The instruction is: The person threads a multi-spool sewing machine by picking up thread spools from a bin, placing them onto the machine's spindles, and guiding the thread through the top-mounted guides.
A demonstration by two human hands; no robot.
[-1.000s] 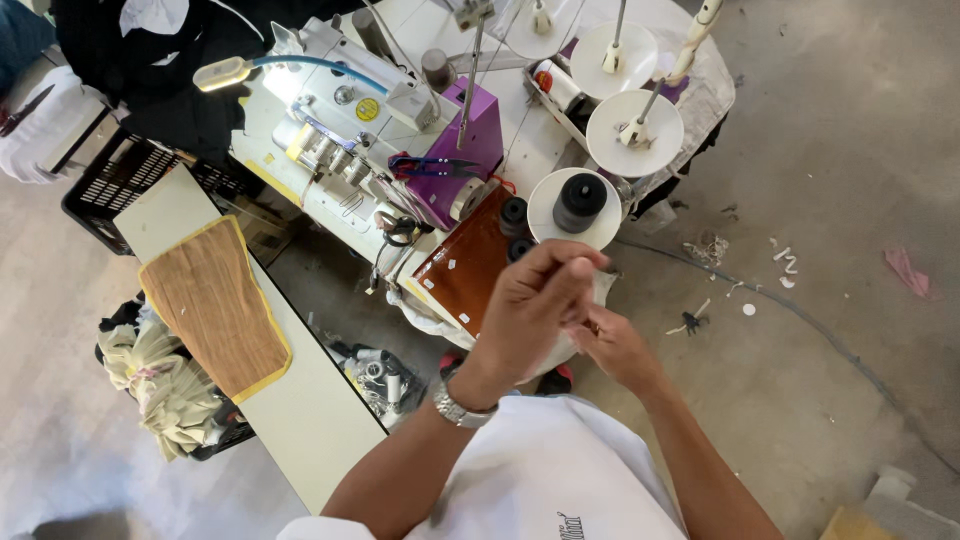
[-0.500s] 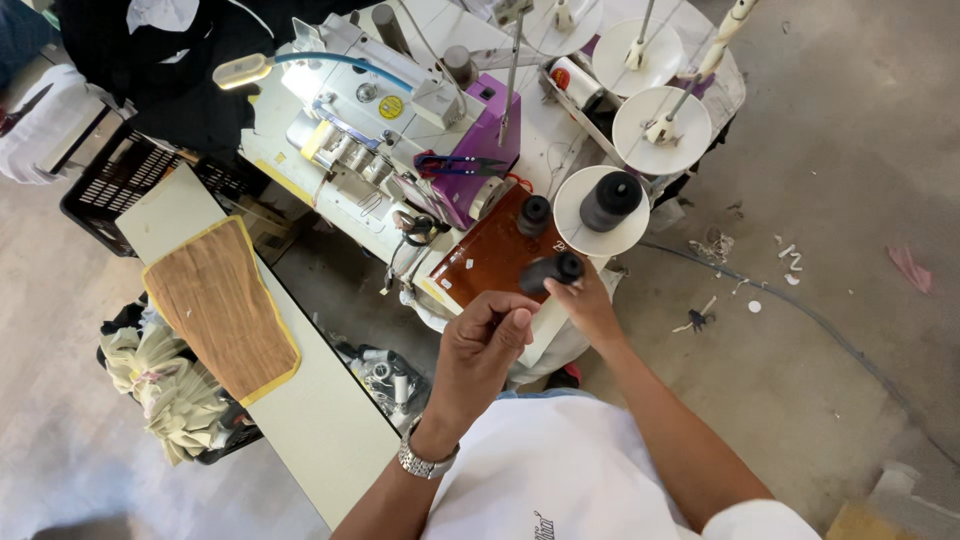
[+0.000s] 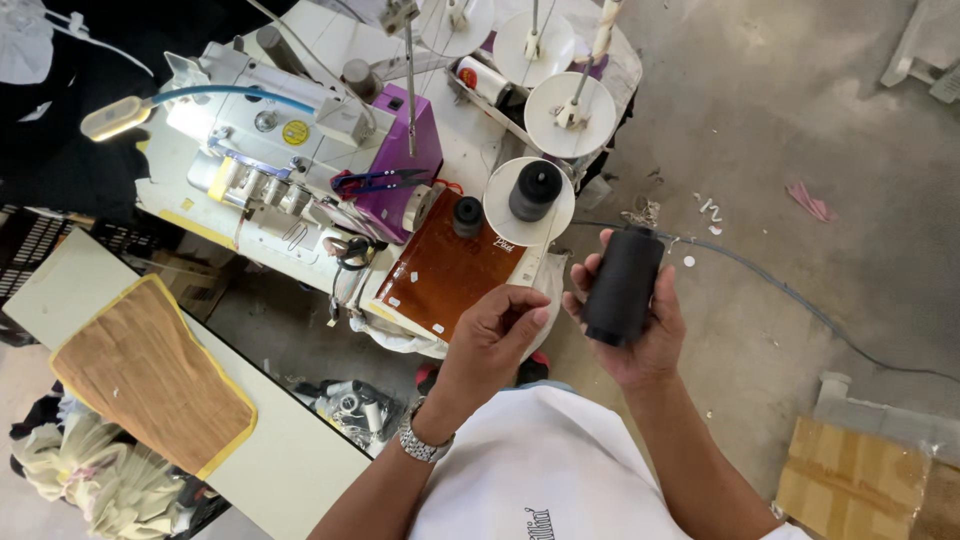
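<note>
Right hand (image 3: 640, 335) gripping 1 black thread cone (image 3: 622, 287); left hand (image 3: 495, 335) at 9 o'clock pinching, seemingly its thread end; cone not yet on stand.

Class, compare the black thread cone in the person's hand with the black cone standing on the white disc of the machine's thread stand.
The held cone lies tilted in the right hand; the stand cone sits upright on its white disc. The held cone looks larger. Both are wound with black thread.

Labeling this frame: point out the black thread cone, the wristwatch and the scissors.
black thread cone (image 3: 622, 285), head view, middle of its side.
wristwatch (image 3: 421, 444), head view, metal band on left wrist.
scissors (image 3: 378, 181), head view, blue handles.
</note>
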